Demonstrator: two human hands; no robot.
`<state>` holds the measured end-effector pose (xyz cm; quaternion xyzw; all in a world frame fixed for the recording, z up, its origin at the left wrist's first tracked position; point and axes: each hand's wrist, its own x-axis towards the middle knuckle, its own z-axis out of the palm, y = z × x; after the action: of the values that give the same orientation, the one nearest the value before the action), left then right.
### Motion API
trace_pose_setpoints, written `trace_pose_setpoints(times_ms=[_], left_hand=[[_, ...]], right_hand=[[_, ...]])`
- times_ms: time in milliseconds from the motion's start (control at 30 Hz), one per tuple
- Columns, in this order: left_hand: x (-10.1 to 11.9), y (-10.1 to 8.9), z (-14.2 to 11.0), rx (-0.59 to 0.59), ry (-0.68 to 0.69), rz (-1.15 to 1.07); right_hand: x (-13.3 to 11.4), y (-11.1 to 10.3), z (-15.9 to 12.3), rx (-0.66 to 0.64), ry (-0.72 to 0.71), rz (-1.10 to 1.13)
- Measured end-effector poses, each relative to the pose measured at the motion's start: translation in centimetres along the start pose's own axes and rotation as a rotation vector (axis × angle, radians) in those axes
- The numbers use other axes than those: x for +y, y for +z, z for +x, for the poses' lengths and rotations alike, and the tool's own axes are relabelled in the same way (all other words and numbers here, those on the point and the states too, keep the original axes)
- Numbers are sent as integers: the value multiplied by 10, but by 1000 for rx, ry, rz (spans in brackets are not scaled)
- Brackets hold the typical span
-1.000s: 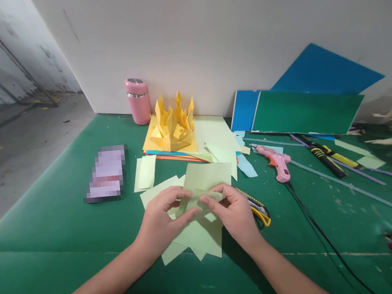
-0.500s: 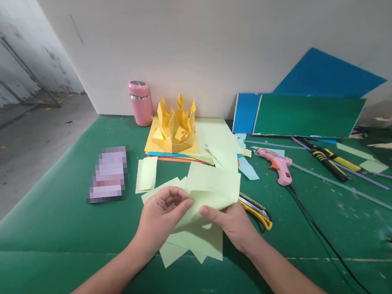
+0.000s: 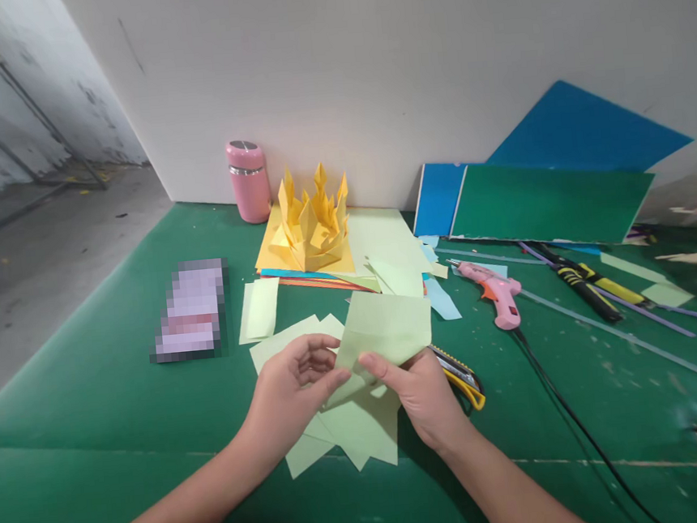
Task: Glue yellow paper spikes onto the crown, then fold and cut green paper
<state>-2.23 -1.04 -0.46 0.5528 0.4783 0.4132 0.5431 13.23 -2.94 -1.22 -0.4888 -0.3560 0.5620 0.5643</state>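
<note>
A pale green paper sheet (image 3: 384, 319) is held up in front of me, with its lower edge toward me. My right hand (image 3: 427, 397) grips its lower right part, thumb on the near face and fingers behind. At the lower left corner, my left hand (image 3: 298, 380) has its thumb and curled fingers around the edge. Beneath both hands, several pale green sheets (image 3: 363, 431) lie fanned out on the table. A yellow utility knife (image 3: 466, 385) lies just right of my right hand, partly hidden by it.
A yellow folded-paper crown (image 3: 313, 236) sits on stacked coloured paper, beside a pink flask (image 3: 249, 182). To the right are a pink glue gun (image 3: 494, 291) with a trailing cord, glue sticks and pliers (image 3: 588, 289). A blurred purple item (image 3: 191, 308) lies left. Boards (image 3: 550, 199) lean on the back wall.
The held sheet has tipped up and now shows a flatter, squarer face. My right hand has shifted slightly rightward, while my left hand stays at the sheet's left side.
</note>
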Motion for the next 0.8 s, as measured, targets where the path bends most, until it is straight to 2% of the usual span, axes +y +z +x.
trace_pose_setpoints(times_ms=[167,333,600,800], left_hand=[[5,1,-1,27,-7,-104],[3,1,-3,39,-5,-106],[0,0,-2,20,6,-18],[3,0,-4,-43,53,124]], right_hand=[[2,-1,0,57,47,-21],[1,-1,1,108,67,-2],[2,-2,0,128,63,15],[8,-6,5,263,19,57]])
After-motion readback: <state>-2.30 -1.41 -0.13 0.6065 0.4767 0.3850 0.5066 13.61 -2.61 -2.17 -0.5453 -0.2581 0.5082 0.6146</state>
